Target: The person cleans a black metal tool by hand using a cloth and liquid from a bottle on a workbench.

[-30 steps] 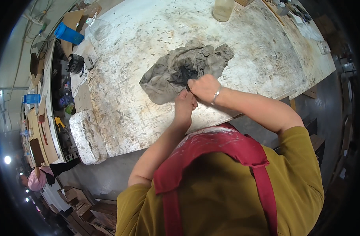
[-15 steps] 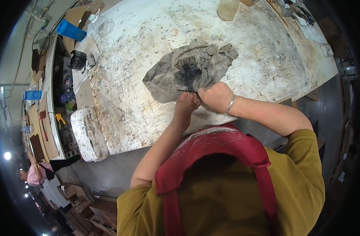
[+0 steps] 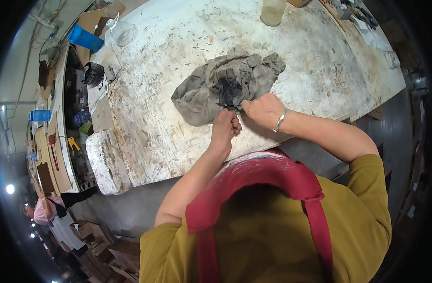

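Note:
A crumpled grey cloth (image 3: pixel 193 96) with a dark-stained middle lies on the worn white table (image 3: pixel 159 141) in front of me. Over its dark patch points a slim black knife-shaped thing (image 3: pixel 226 92) with a short crosspiece near its lower end. My left hand (image 3: pixel 224 126) is closed around that lower end, at the cloth's near edge. Just to the right, my right hand (image 3: pixel 264 112) is closed with thumb and forefinger together, close to the crosspiece. Whatever it pinches is hidden or too small to name. A silver bracelet circles my right wrist.
A cloudy container (image 3: pixel 273 12) stands at the far edge. At the left are a clear bottle (image 3: pixel 123 32), a blue cup (image 3: pixel 85 37), a black roll (image 3: pixel 93 73) and a white-wrapped block (image 3: pixel 105 162). Tools (image 3: pixel 363 16) lie far right. A person in pink (image 3: pixel 44 211) is far left.
The black thing, partly hidden before, now shows its length pointing away from me over the cloth. My left hand has turned, and my right hand has shifted slightly right, away from it.

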{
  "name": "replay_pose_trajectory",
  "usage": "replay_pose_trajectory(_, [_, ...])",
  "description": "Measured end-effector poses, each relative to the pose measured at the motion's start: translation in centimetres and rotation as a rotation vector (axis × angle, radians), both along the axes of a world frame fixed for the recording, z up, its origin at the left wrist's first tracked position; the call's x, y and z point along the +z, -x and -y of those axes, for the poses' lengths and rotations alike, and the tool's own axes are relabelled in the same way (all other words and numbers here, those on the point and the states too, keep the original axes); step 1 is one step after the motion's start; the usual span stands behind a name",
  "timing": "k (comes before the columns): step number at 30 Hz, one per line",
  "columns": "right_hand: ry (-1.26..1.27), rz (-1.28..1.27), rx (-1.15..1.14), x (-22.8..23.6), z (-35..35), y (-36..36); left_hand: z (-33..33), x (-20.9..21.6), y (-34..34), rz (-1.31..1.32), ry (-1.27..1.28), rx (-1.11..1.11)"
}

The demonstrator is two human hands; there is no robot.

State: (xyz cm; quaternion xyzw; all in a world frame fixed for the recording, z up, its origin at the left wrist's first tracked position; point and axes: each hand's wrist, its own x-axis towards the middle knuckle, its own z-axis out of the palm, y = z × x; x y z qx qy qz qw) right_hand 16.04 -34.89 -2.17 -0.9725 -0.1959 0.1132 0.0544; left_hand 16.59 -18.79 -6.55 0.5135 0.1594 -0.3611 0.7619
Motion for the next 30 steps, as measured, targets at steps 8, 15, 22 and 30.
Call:
replay_pose_trajectory(8, [-0.012, 0.046, -0.004, -3.1, 0.1, -2.7, -0.5, -0.5, 0.5, 0.004, -0.007, -0.008])
replay_pose_trajectory(15, [-0.024, 0.041, -0.035, -3.8, -0.4, -3.4, -2.6, 1.0, 1.3, 0.024, -0.084, -0.024])
replay_pose_trajectory(22, [-0.045, -0.080, -0.198, -1.4, -0.1, -2.8, -4.5, 0.1, 0.7, 0.223, -0.269, -0.212])
replay_pose_trajectory(30, [-0.412, -0.286, -0.450, -2.5, 0.6, -1.7, -4.1, -2.3, -0.1, -0.266, 0.170, 0.099])
